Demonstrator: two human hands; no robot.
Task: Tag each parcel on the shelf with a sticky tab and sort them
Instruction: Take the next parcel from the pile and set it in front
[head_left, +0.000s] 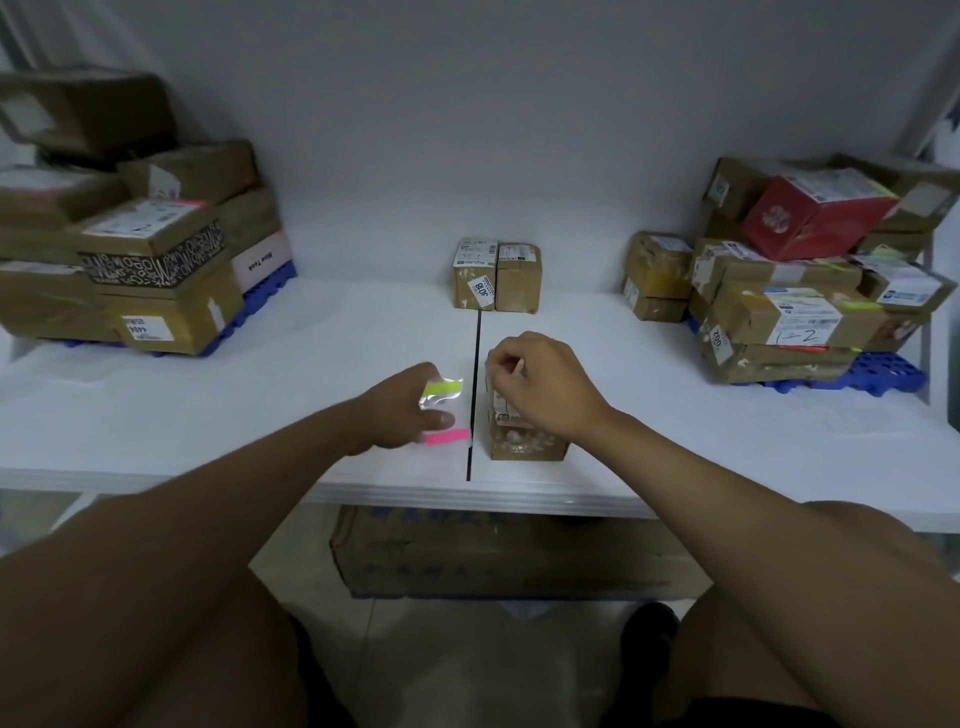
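A small brown cardboard parcel stands near the front of the white shelf, just right of a black line. My right hand rests on its top with fingers curled at the upper edge. Left of the line, my left hand holds a clear sheet of sticky tabs with a yellow-green strip at its top and a pink strip at its bottom. Two small brown parcels stand side by side further back in the middle.
A stack of brown parcels sits on a blue pallet at the left. Another stack with a red box sits on a blue pallet at the right. A large carton lies under the shelf.
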